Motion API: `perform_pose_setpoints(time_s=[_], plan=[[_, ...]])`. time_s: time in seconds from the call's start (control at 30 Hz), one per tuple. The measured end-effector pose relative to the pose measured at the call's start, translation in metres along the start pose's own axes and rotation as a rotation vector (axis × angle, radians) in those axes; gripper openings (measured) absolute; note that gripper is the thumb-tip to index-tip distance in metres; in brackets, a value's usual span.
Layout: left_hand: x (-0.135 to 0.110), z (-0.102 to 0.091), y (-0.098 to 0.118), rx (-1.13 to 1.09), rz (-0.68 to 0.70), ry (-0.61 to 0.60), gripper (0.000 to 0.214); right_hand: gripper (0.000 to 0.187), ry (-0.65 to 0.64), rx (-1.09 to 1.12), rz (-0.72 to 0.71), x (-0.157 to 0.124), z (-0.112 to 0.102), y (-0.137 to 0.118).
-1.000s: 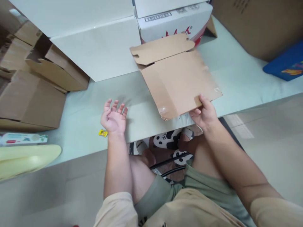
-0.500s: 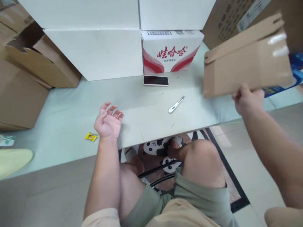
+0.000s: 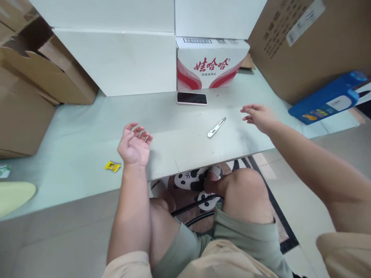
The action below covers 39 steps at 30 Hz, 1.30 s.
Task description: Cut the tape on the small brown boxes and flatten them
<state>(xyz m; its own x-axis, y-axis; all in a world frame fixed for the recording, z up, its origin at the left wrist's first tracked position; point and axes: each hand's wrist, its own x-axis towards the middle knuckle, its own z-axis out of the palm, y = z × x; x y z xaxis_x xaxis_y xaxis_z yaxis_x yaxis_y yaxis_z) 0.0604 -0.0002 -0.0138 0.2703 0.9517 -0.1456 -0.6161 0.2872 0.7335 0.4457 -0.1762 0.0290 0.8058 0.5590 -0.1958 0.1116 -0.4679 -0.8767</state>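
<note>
My left hand (image 3: 135, 144) rests palm up near the front of the table, fingers loosely curled and apart, holding nothing. A candy in a yellow wrapper (image 3: 112, 166) lies just to its left. Over the right part of the table is my right hand (image 3: 259, 117), empty, its fingers stretched toward the left. Nearest to it lies a white utility knife (image 3: 216, 127), slanting on the pale cloth. Behind the knife a phone (image 3: 191, 98) with a dark screen lies flat, close to the white and red carton (image 3: 213, 65).
Large white boxes (image 3: 116, 61) are stacked at the back. Open brown cardboard boxes (image 3: 26, 104) stand on the left. A big brown carton (image 3: 307, 50) and a blue bottle (image 3: 327, 98) are on the right. A pale green rounded object (image 3: 16, 197) sits at the lower left.
The flattened cardboard piece has left my right hand. That hand has moved left and opened, and the blue bottle is now uncovered. My left hand has hardly moved.
</note>
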Motion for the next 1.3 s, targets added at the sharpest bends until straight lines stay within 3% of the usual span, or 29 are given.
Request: perform_pose_setpoints(time_s=[0.17,0.3,0.63,0.73,0.83,0.9,0.97,1.07,1.2,1.3], plan=[[-0.009,-0.005,0.010,-0.082,0.070,0.010,0.034,0.009,-0.077,-0.160,-0.103,-0.032,0.038,-0.038],[-0.012,-0.016,0.020,-0.158,0.128,-0.005,0.034,0.011,-0.184,-0.277,-0.219,-0.054,0.093,-0.074],[-0.005,-0.048,0.050,-0.309,0.202,0.061,0.033,0.027,-0.546,-0.519,-0.674,-0.101,0.291,-0.166],[-0.001,-0.052,0.056,-0.335,0.203,0.065,0.033,0.047,-0.584,-0.537,-0.814,-0.113,0.351,-0.205],[0.004,-0.056,0.059,-0.350,0.213,0.058,0.035,0.064,-0.566,-0.484,-0.858,-0.121,0.406,-0.244],[0.006,-0.060,0.061,-0.360,0.217,0.059,0.036,0.072,-0.562,-0.406,-0.800,-0.125,0.435,-0.266],[0.007,-0.064,0.063,-0.366,0.216,0.060,0.037,0.072,-0.575,-0.356,-0.697,-0.128,0.455,-0.281],[0.006,-0.069,0.066,-0.365,0.213,0.061,0.036,0.059,-0.632,-0.361,-0.585,-0.131,0.468,-0.288],[0.004,-0.069,0.067,-0.380,0.204,0.080,0.034,0.039,-0.720,-0.238,-0.545,-0.127,0.465,-0.273],[0.004,-0.066,0.065,-0.348,0.212,0.077,0.032,0.034,-0.734,-0.107,-0.583,-0.124,0.453,-0.254]])
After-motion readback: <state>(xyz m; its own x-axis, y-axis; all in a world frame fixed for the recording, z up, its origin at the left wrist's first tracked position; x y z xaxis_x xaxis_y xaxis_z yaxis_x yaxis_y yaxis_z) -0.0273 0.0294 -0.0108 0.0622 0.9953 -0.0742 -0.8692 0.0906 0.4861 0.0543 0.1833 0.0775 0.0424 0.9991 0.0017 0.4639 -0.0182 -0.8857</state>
